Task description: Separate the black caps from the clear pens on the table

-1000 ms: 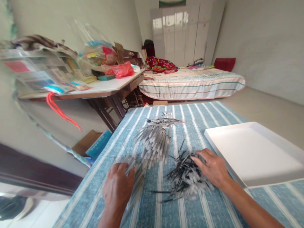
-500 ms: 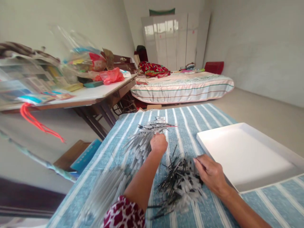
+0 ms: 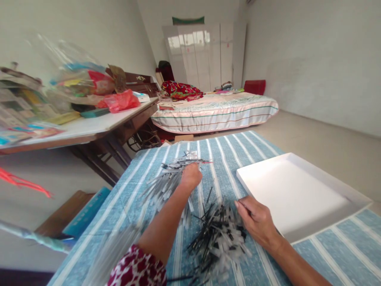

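My left hand (image 3: 191, 176) is closed at the right edge of a spread of thin, clear-grey plastic strips (image 3: 160, 186); its fingertips are hidden, so what they grip does not show. Just beyond lies a row of strips with dark ends (image 3: 177, 163). My right hand (image 3: 256, 216) is curled, thumb and forefinger pinched together, beside a loose heap of black and clear strips (image 3: 220, 238). Whatever is in that pinch is too small to make out. Nearer me, partly behind my left forearm, more long clear strips (image 3: 114, 248) lie blurred.
A shallow white tray (image 3: 309, 194) lies to the right on the blue striped cloth (image 3: 220, 149). On the left stands a table (image 3: 116, 121) with bags and a red plastic bag (image 3: 125, 101). Below it is a blue box (image 3: 86, 212). A bed (image 3: 214, 111) is beyond.
The view has turned slightly right, so everything sits further left. My left hand stays by the clear strips and my right hand by the black and clear heap, both still closed.
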A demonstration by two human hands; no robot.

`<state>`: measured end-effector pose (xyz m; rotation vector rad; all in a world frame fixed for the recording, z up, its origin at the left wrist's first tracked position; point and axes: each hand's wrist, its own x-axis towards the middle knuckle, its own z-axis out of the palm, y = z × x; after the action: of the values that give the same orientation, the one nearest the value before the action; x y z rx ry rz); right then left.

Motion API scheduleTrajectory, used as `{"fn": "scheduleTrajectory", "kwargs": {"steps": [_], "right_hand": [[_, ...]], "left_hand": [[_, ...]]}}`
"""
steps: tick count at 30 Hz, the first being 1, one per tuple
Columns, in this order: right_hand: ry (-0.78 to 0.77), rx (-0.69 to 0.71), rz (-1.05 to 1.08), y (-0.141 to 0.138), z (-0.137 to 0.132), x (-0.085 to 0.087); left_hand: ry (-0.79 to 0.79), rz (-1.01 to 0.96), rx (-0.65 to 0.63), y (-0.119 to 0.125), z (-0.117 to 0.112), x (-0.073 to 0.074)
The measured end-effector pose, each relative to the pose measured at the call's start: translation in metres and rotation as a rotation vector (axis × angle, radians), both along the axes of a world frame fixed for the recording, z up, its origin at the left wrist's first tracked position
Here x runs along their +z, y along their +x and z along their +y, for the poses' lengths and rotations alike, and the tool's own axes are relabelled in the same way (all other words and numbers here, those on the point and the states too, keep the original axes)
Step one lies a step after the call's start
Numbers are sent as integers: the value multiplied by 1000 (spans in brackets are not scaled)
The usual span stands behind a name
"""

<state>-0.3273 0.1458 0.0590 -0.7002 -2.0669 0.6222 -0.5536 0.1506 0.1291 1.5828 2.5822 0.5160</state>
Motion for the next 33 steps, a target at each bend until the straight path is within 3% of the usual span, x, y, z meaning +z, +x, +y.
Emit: {"fn": "scheduleTrajectory", "kwargs": {"steps": [4, 6, 10, 14, 17, 21, 26, 33], "right_hand": [[-167, 23, 81, 1, -3, 6], [-268, 69, 103, 2, -6, 9], [-412, 272, 81, 5, -19, 18], [-472, 442, -25, 3, -34, 28], [-467, 536, -109, 1, -40, 31], [-411, 551, -209, 0, -38, 30], [-487, 576, -288, 1, -34, 26], [-695, 574, -198, 0, -38, 23]], "left_hand": [[142, 28, -142, 29, -45, 18], [218, 29, -281, 47, -76, 21], [221, 30, -557, 78, -134, 6], [277, -3, -589, 94, -168, -17], [349, -35, -560, 98, -178, -27], [365, -48, -502, 100, -181, -33], [346, -47, -462, 100, -180, -40], [320, -131, -419, 94, -181, -49]]}}
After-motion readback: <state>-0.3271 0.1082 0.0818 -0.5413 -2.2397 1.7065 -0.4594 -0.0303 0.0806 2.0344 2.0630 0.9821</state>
